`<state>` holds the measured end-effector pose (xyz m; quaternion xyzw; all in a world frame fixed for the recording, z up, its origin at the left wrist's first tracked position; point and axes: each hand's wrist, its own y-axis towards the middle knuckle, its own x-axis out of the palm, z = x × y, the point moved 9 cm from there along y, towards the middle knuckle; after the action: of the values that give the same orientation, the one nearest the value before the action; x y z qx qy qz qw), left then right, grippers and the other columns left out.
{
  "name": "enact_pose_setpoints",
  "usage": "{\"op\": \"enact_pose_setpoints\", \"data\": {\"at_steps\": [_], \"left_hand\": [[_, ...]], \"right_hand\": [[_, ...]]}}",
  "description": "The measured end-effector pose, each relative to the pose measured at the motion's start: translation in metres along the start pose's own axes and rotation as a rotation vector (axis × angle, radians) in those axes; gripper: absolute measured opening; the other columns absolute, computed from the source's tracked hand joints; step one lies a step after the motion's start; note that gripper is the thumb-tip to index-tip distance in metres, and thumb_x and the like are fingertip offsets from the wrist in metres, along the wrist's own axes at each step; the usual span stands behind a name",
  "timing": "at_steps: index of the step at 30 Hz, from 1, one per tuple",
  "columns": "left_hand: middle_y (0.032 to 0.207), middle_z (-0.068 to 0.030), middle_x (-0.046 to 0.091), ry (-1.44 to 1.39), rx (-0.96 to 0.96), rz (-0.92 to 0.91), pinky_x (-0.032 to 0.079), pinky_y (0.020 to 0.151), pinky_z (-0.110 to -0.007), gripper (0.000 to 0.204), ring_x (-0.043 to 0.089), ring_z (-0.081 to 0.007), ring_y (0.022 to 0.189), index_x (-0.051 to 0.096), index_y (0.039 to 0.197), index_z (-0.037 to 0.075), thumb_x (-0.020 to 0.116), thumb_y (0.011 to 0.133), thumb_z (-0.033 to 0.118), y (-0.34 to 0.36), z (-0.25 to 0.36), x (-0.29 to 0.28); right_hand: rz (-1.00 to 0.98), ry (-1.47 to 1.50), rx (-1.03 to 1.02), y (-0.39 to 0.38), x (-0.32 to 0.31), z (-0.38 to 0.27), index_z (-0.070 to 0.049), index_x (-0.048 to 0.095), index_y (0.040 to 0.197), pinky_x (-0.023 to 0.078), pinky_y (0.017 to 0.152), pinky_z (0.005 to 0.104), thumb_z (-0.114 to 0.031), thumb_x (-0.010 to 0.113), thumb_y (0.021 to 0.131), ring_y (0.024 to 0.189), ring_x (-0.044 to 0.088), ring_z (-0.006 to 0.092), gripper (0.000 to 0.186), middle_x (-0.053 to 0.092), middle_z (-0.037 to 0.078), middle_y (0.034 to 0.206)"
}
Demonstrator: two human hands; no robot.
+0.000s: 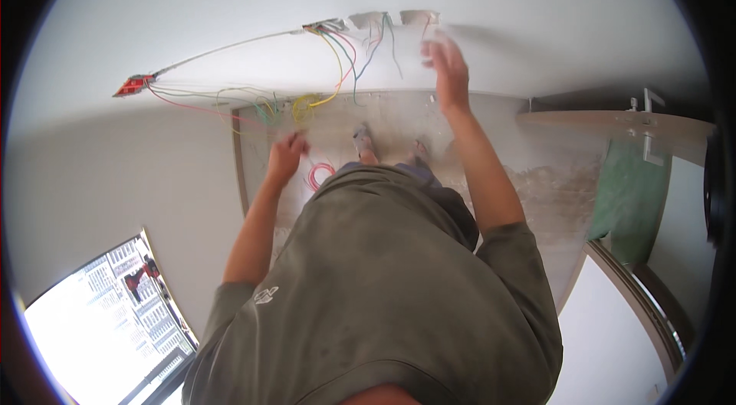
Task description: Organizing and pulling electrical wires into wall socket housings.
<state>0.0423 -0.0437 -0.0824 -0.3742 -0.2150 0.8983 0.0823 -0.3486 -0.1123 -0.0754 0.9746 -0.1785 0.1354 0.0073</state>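
Note:
My right hand [447, 68] is raised to the wall, its fingers blurred but apart. Just beyond its fingertips, a thin pink wire [426, 24] hangs from the rightmost wall opening [412, 16]. Lower and to the left, my left hand [287, 158] is closed, with its fingers curled in a pinch. A coil of red wire [320, 174] lies just beside it, and a thin strand seems to run from the coil to the fingers. Yellow, green, blue and red wires [340, 60] dangle from a cut opening [325, 25] farther left.
A red wall box [134, 85] at the far left trails wires, with a yellow wire bundle [304, 107] low by the wall. Right stand a door edge [583, 120] with a handle [652, 101] and a green sheet [630, 194]. A bright window [92, 321] is lower left; the floor [529, 183] looks dusty.

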Motion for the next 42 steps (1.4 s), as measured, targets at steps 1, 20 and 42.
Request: {"op": "enact_pose_setpoints", "data": {"at_steps": [1, 20, 42], "left_hand": [[0.073, -0.007, 0.064, 0.02, 0.079, 0.016, 0.049, 0.067, -0.029, 0.031, 0.061, -0.0137, 0.067, 0.063, 0.113, 0.001, 0.047, 0.093, 0.017, 0.004, 0.047, -0.001], [0.06, -0.0077, 0.056, -0.264, 0.27, -0.237, 0.034, 0.039, -0.027, 0.019, 0.044, -0.0114, 0.043, 0.053, 0.098, -0.004, 0.045, 0.092, 0.012, 0.117, 0.253, 0.088], [0.061, -0.0103, 0.061, -0.169, 0.33, -0.306, 0.039, 0.039, -0.027, 0.021, 0.051, -0.0132, 0.044, 0.056, 0.091, -0.005, 0.047, 0.091, 0.014, 0.14, 0.249, 0.099]], "right_hand": [[0.012, -0.023, 0.011, 0.008, -0.003, -0.005, -0.002, 0.051, 0.128, 0.051, 0.076, 0.0276, -0.029, 0.06, 0.093, 0.088, 0.063, 0.015, 0.045, 0.067, 0.011, 0.101], [0.353, -0.613, -0.072, 0.05, 0.025, -0.016, -0.005, 0.068, 0.091, 0.05, 0.073, 0.0456, -0.021, 0.045, 0.091, 0.078, 0.064, 0.0394, 0.028, 0.068, 0.017, 0.083], [0.204, -0.914, -0.148, 0.056, 0.035, -0.025, -0.01, 0.071, 0.094, 0.051, 0.078, 0.0457, -0.024, 0.048, 0.088, 0.085, 0.064, 0.0399, 0.027, 0.068, 0.017, 0.091]]}}
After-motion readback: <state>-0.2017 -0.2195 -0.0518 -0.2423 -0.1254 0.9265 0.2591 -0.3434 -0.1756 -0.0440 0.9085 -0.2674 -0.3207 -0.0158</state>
